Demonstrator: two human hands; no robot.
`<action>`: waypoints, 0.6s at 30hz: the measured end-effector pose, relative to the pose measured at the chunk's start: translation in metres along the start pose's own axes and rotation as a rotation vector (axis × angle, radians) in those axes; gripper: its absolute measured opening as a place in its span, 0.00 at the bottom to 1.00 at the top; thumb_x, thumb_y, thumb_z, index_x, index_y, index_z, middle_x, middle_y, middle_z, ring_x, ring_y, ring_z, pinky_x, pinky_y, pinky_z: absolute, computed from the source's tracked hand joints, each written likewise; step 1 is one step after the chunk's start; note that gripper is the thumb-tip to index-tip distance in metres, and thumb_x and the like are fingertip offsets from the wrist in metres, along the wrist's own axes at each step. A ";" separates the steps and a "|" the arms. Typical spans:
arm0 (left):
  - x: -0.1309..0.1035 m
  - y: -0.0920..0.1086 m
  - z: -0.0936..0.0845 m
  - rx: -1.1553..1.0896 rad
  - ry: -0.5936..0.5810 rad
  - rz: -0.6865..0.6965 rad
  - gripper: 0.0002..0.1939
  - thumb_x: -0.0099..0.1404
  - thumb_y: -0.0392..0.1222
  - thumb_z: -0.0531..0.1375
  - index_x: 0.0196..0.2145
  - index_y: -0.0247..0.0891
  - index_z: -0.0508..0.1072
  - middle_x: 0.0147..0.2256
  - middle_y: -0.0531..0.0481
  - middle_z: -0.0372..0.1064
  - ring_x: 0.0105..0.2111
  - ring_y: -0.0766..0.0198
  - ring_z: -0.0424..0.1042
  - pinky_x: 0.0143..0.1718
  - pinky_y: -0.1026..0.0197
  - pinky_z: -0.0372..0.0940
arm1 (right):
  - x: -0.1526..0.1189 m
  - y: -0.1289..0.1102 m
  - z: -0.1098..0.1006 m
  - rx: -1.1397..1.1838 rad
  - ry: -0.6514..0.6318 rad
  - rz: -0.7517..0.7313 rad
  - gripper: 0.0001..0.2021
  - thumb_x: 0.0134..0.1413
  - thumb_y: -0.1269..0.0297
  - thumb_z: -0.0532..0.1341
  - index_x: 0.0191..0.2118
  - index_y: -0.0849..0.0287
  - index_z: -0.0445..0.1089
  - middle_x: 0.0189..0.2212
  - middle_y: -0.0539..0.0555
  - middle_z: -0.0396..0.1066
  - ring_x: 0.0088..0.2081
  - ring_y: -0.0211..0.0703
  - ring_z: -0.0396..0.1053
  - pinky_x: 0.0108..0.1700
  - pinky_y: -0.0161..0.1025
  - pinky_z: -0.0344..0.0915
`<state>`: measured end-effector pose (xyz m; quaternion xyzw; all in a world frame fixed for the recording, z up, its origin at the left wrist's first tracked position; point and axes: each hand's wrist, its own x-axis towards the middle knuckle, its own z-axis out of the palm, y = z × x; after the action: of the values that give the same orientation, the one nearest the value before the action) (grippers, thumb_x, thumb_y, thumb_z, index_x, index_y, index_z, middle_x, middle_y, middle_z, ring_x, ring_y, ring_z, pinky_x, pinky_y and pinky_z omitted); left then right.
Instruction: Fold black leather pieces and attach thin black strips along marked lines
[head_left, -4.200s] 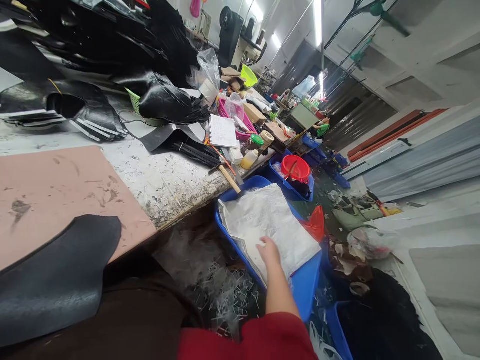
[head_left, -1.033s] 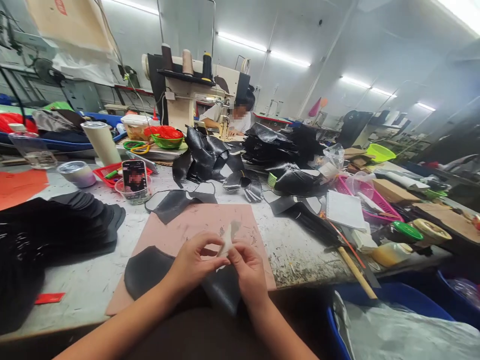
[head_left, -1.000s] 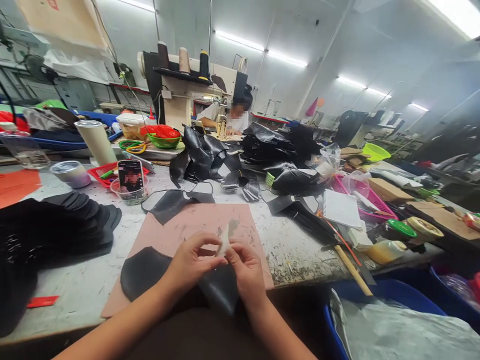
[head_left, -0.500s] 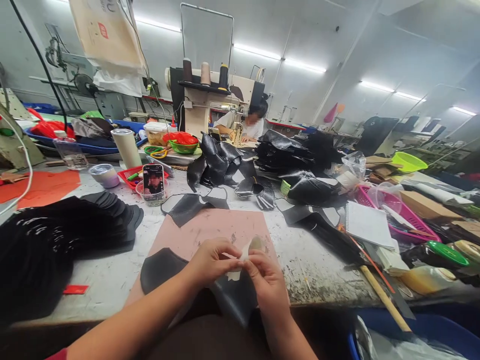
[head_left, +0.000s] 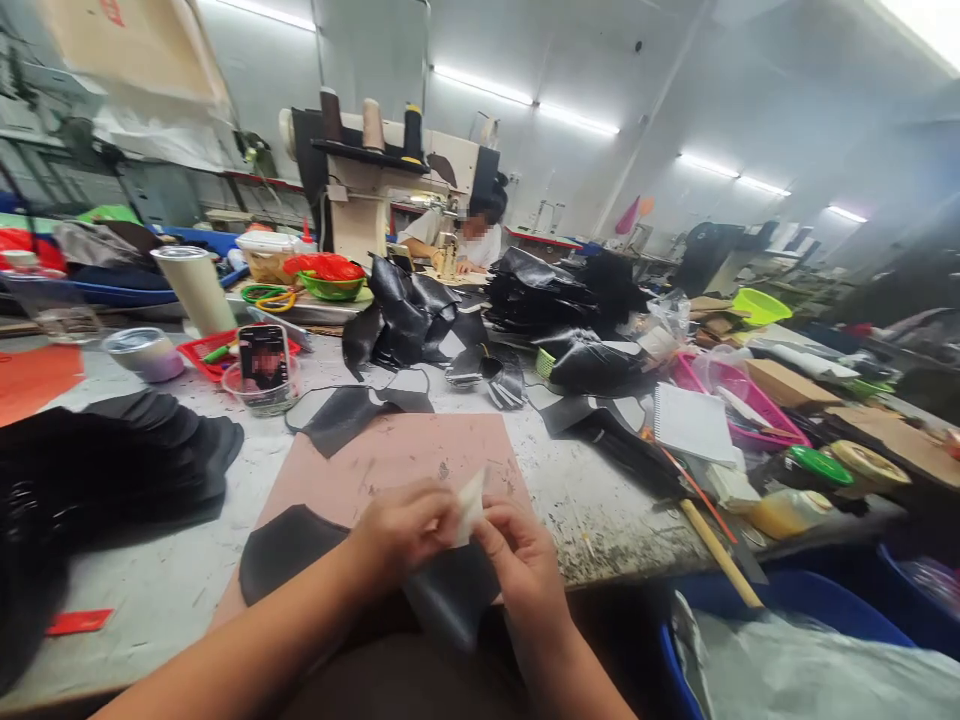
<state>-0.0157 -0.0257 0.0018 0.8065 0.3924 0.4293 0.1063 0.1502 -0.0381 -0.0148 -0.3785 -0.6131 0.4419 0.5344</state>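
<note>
A small cream-coloured thin piece point(head_left: 471, 503), like paper or backing, is held up between my two hands above the pink mat point(head_left: 360, 462). My right hand point(head_left: 523, 555) pinches its lower right edge between thumb and fingers. On the other side my left hand point(head_left: 405, 528), a little blurred, is closed with its fingertips at the piece's left edge. Beneath my hands lies a black leather piece point(head_left: 289, 553); its rounded part shows left of my left forearm, and a black part point(head_left: 450, 595) shows between my wrists. My hands and arms hide its middle.
A stack of black cut pieces point(head_left: 150, 460) stands left. A phone point(head_left: 263, 358) leans in a clear tub. Beyond the mat are black leather parts point(head_left: 416, 310) and a sewing machine point(head_left: 360, 200), with a person behind it. A wooden-handled tool point(head_left: 724, 555) lies right, near a notebook point(head_left: 694, 425).
The view has turned somewhat to the right, so the table appears shifted left. The cream piece now stands more upright between my hands, and my left fingers have closed in at its left side.
</note>
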 end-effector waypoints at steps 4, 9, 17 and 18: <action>0.018 -0.014 -0.002 -0.329 0.339 -0.543 0.09 0.54 0.44 0.58 0.22 0.37 0.71 0.22 0.52 0.70 0.24 0.65 0.68 0.27 0.65 0.65 | -0.003 0.007 -0.023 0.057 0.201 0.066 0.10 0.48 0.61 0.59 0.21 0.59 0.64 0.40 0.58 0.71 0.39 0.47 0.68 0.41 0.41 0.62; 0.040 -0.024 0.011 -0.856 0.372 -0.937 0.14 0.41 0.50 0.66 0.20 0.36 0.71 0.20 0.54 0.68 0.23 0.65 0.67 0.25 0.63 0.67 | -0.028 0.013 -0.101 0.066 0.657 0.120 0.09 0.38 0.61 0.59 0.19 0.59 0.61 0.33 0.56 0.72 0.32 0.44 0.67 0.34 0.38 0.62; 0.047 -0.022 0.033 -0.984 0.162 -1.093 0.21 0.33 0.53 0.69 0.20 0.35 0.70 0.20 0.52 0.69 0.21 0.67 0.67 0.23 0.67 0.63 | -0.135 -0.008 -0.256 -1.391 0.935 0.803 0.09 0.44 0.62 0.51 0.26 0.57 0.66 0.30 0.61 0.71 0.25 0.50 0.66 0.28 0.44 0.58; 0.047 -0.023 0.034 -0.994 0.158 -1.094 0.21 0.33 0.53 0.70 0.20 0.35 0.70 0.21 0.52 0.69 0.21 0.67 0.67 0.23 0.67 0.63 | -0.147 0.000 -0.264 -1.438 0.766 0.926 0.09 0.44 0.65 0.50 0.22 0.57 0.66 0.28 0.61 0.71 0.23 0.50 0.67 0.27 0.44 0.58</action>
<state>0.0133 0.0294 -0.0016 0.3194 0.5041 0.4988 0.6285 0.4324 -0.1393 -0.0513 -0.9442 -0.3096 -0.0291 0.1085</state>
